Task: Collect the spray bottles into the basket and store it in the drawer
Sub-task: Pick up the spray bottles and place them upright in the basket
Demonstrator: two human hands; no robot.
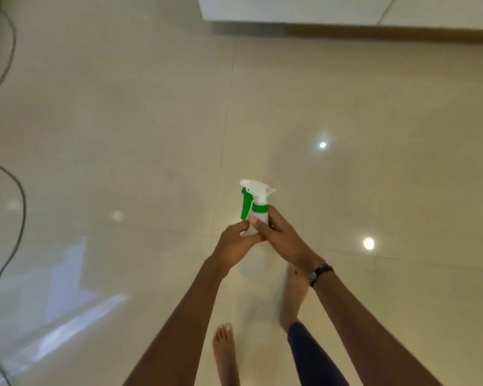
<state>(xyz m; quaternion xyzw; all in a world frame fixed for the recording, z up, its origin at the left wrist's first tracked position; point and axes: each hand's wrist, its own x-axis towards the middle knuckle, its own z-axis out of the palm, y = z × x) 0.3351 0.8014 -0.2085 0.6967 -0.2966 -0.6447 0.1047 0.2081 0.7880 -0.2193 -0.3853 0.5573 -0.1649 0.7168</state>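
Here a light, smooth, likely slippery spray bottle [258,215] is held by its body in the left hand [236,247] and right hand [282,236], whose grip is closed around it.

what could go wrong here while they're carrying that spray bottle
Both hands, left hand and right hand, hold the spray bottle low on its body, so it could slip onto the hard floor. The person walks barefoot on glossy tile and might slip. A cable on the left is a trip hazard.

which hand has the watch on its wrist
The right hand: a dark watch sits on its wrist. The left hand has a bare wrist. Both hold the spray bottle.
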